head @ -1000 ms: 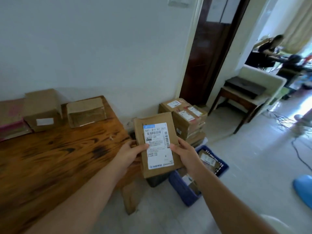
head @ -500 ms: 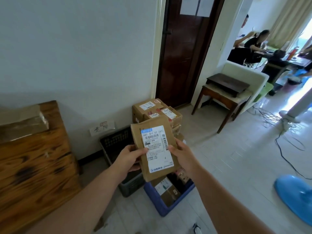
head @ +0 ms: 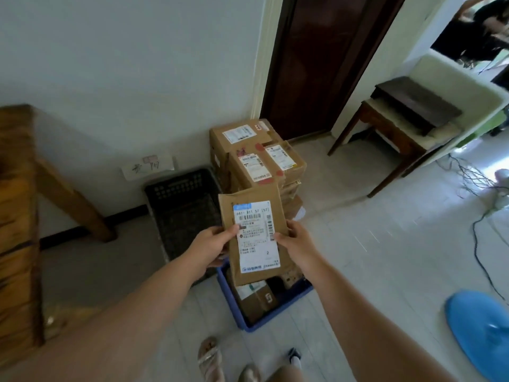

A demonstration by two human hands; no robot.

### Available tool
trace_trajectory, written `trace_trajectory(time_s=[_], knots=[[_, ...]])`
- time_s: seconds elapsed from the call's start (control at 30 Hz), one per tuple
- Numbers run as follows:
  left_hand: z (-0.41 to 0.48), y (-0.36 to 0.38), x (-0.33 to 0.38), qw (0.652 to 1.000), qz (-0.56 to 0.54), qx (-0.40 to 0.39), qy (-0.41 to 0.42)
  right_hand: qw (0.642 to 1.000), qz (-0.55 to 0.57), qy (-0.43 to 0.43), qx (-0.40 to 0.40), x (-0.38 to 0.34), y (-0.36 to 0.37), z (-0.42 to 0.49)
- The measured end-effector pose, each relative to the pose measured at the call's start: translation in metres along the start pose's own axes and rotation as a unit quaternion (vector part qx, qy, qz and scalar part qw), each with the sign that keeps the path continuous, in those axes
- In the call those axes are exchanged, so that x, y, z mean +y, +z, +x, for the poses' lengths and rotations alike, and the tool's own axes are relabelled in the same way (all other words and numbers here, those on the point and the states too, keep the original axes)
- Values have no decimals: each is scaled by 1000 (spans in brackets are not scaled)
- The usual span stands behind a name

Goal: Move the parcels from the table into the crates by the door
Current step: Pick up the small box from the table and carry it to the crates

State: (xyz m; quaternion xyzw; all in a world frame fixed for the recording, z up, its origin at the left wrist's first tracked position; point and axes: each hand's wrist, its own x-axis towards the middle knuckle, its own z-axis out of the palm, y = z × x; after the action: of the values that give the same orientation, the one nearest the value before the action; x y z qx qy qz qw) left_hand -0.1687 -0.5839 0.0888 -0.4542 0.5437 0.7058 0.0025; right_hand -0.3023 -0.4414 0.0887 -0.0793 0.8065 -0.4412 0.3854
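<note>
Our left grip [head: 210, 248] and right grip [head: 296, 242] pinch the flat parcel [head: 254, 232] by its sides, above the blue crate [head: 230, 296] (other parcels [head: 256, 299] already lie inside). This one is not yet dropped; how many wait on the surface [head: 16, 188] we cannot tell.

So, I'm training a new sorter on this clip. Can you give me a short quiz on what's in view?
1. True or false: the left hand and the right hand both grip the parcel.
2. Fill in: the stack of boxes stands between the black crate and the ____.
3. Which crate visibly holds parcels? A) black crate B) blue crate C) neither

Key: 1 true; 2 door; 3 B.
</note>
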Motion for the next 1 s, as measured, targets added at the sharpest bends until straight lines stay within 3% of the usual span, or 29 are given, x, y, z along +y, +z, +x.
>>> trace_trajectory(time_s=[0.27,0.63,1.0], knots=[[87,32,-80,995,-9,62,-81,992,-101,30,-63,67,8,96],[246,97,-263,971,-7,148,-186,967,-185,137,-110,262,42,251],[335,109,-356,935,136,231,-233,947,-241,150,-151,366,98,340]])
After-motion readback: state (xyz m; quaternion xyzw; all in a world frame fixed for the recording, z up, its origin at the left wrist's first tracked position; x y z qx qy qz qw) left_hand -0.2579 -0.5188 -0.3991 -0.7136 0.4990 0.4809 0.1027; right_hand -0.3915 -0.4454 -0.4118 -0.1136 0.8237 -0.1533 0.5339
